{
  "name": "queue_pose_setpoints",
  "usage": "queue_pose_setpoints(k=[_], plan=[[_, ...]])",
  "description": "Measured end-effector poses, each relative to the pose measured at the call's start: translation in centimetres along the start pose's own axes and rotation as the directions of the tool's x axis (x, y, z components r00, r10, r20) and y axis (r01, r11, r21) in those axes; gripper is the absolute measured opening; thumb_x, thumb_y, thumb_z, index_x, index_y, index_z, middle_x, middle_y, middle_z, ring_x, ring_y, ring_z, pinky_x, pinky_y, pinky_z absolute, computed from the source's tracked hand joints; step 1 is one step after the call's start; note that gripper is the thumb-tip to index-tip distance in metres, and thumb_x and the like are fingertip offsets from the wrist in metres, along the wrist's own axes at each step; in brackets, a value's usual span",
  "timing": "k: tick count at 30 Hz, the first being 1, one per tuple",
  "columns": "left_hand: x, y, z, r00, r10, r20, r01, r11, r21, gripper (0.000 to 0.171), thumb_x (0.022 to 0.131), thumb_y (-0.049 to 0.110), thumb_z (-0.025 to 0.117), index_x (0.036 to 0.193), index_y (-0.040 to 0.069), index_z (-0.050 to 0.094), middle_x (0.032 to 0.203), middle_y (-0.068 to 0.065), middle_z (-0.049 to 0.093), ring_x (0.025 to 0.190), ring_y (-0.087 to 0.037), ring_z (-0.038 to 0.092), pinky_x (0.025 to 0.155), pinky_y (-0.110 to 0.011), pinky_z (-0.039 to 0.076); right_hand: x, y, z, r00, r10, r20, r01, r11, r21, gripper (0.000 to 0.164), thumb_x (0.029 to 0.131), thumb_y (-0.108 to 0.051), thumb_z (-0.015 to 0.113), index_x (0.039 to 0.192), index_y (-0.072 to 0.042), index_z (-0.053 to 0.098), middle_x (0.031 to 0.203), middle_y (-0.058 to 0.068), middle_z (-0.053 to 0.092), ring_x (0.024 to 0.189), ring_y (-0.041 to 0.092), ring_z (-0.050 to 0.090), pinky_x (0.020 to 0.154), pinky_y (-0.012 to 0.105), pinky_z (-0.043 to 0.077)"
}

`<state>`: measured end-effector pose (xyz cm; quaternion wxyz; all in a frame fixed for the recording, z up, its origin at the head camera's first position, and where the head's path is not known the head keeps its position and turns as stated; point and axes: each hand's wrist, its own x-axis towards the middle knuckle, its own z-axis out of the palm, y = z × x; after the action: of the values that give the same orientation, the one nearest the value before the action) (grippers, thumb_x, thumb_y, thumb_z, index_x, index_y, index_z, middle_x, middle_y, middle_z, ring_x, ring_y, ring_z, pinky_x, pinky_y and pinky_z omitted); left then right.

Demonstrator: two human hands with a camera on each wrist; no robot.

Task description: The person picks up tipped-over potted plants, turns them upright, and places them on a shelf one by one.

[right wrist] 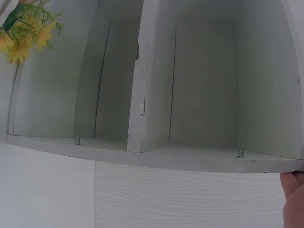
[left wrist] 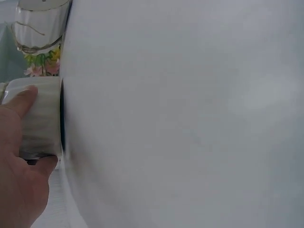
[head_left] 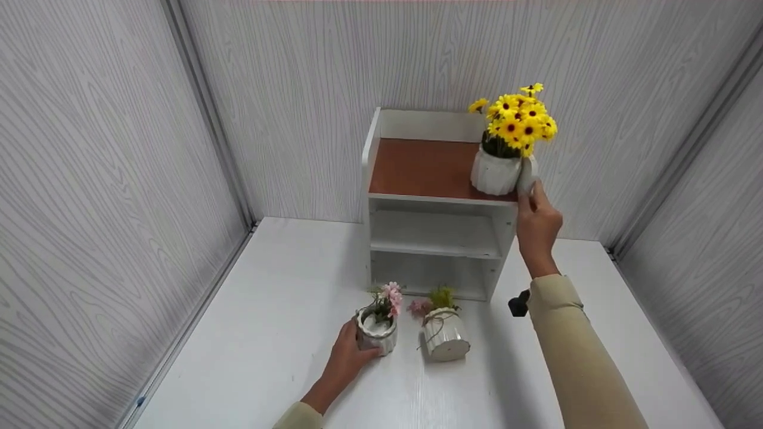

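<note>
On the white table my left hand (head_left: 347, 356) grips a ribbed white flower pot (head_left: 378, 342) with pink flowers, thumb and fingers on opposite sides. That pot stands upright, and the left wrist view shows its side (left wrist: 42, 118) between the fingers. My right hand (head_left: 538, 225) holds the upper right side panel (head_left: 527, 174) of a small white shelf (head_left: 435, 231). In the right wrist view only part of this hand (right wrist: 295, 197) shows at the shelf's edge. Beside it, on the brown top board, sits a white pot (head_left: 495, 173) of yellow flowers.
Another white pot (head_left: 447, 336), tied with twine, lies tipped in front of the shelf, its pink and yellow-green flowers pointing toward the shelf. A small black object (head_left: 519, 304) is by the right sleeve. Wood-grain panels (head_left: 286, 107) stand behind and at both sides.
</note>
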<state>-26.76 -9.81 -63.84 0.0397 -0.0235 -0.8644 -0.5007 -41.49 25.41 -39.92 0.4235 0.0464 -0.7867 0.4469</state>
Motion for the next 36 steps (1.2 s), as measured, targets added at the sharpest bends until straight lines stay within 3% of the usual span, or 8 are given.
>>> queue_pose_setpoints(k=[8,14,19,23,29,36], plan=[[0.3,-0.1,1.3,0.999,0.053,-0.012,-0.054,0.998,-0.038,0.097,0.074,0.031,0.082,0.148,0.002,0.027,0.143,-0.018,0.038,0.136,-0.034,0.035,0.108,-0.051,0.031,-0.4,0.2,0.1,1.000,-0.013,-0.004,0.013,1.000,-0.012,0.042,0.096,-0.023,0.059,0.136,-0.015,0.054,0.113,0.016,0.067,0.090,0.025,0.066,0.076,0.045,0.050],[0.3,0.1,1.4,0.999,0.031,-0.009,-0.032,0.997,-0.067,0.098,0.073,0.031,0.082,0.148,0.002,0.027,0.144,-0.019,0.037,0.136,-0.036,0.033,0.108,-0.053,0.030,-0.3,0.1,0.1,1.000,0.005,-0.001,-0.005,1.000,-0.018,0.042,0.096,-0.023,0.059,0.137,-0.015,0.053,0.117,0.016,0.066,0.096,0.025,0.066,0.079,0.046,0.051],[0.1,0.7,0.9,1.000,-0.006,-0.002,0.006,0.999,-0.041,0.101,0.074,0.036,0.081,0.150,0.004,0.022,0.149,-0.019,0.032,0.138,-0.036,0.031,0.109,-0.052,0.030,-0.3,0.1,0.1,1.000,0.011,-0.005,-0.012,1.000,-0.019,0.043,0.096,-0.022,0.059,0.138,-0.016,0.052,0.113,0.017,0.067,0.086,0.025,0.066,0.072,0.044,0.050],[0.0,1.3,0.5,0.999,-0.027,-0.019,0.027,1.000,-0.004,0.102,0.076,0.040,0.079,0.151,0.005,0.019,0.152,-0.018,0.027,0.139,-0.036,0.030,0.107,-0.052,0.032,-0.3,0.2,0.2,1.000,0.002,-0.011,-0.002,1.000,-0.018,0.043,0.096,-0.022,0.059,0.138,-0.015,0.052,0.115,0.016,0.067,0.090,0.026,0.067,0.072,0.043,0.050],[0.4,2.2,0.0,0.998,0.052,-0.033,-0.049,0.996,0.073,0.092,0.080,0.037,0.077,0.151,0.010,0.025,0.152,-0.013,0.030,0.139,-0.030,0.032,0.107,-0.049,0.035,-0.2,0.3,0.2,1.000,-0.003,-0.016,0.003,1.000,-0.006,0.044,0.095,-0.023,0.060,0.138,-0.013,0.052,0.117,0.017,0.065,0.096,0.026,0.067,0.076,0.045,0.051],[1.1,2.5,-0.5,0.991,0.130,0.031,-0.132,0.987,0.092,0.083,0.083,0.042,0.072,0.148,0.010,0.032,0.149,-0.013,0.034,0.137,-0.031,0.035,0.105,-0.050,0.036,-0.2,0.3,0.2,1.000,0.006,-0.023,-0.006,1.000,0.008,0.044,0.095,-0.022,0.060,0.138,-0.016,0.051,0.117,0.015,0.066,0.097,0.026,0.067,0.076,0.044,0.051]])
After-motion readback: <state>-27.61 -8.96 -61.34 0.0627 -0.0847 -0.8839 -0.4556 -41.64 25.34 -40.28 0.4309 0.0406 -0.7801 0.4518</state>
